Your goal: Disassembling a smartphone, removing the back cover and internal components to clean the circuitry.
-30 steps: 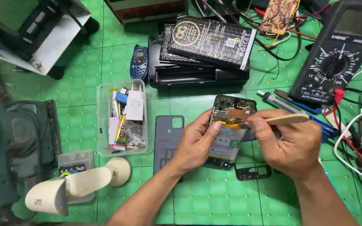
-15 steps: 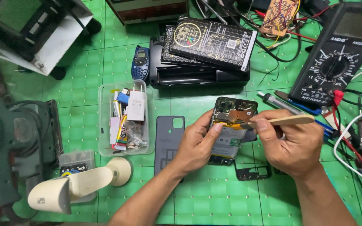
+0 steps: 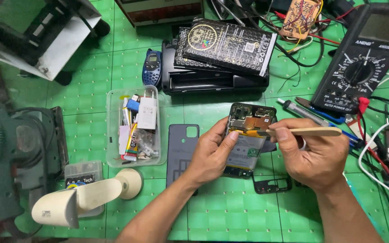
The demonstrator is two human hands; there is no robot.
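The left hand (image 3: 210,155) reached in from the lower middle of the view, palm turned toward the work, and its fingers (image 3: 230,137) were curled around the left edge of an opened phone (image 3: 248,139), gripping it with the thumb on the exposed interior. The phone was held tilted just above the green tabletop (image 3: 230,211), its back removed so that the circuit board at the top and the battery below were visible. The right hand (image 3: 314,155) came in from the lower right, its fingers closed in a pinch on a flat wooden stick (image 3: 305,132); the stick lay nearly level, and its yellowish tip touched the phone's interior just below the circuit board. A grey back cover (image 3: 181,150) lay flat on the tabletop just beside the left hand, and a small black frame piece (image 3: 273,184) lay below the phone. To the left stood a clear plastic box (image 3: 133,128), open at the top, holding a white charger plug, a blue part, a yellow tube and other small items too tangled to identify. A smaller lidded clear box (image 3: 84,173) sat near the lower left. A black multimeter (image 3: 361,67) rested at the upper right.
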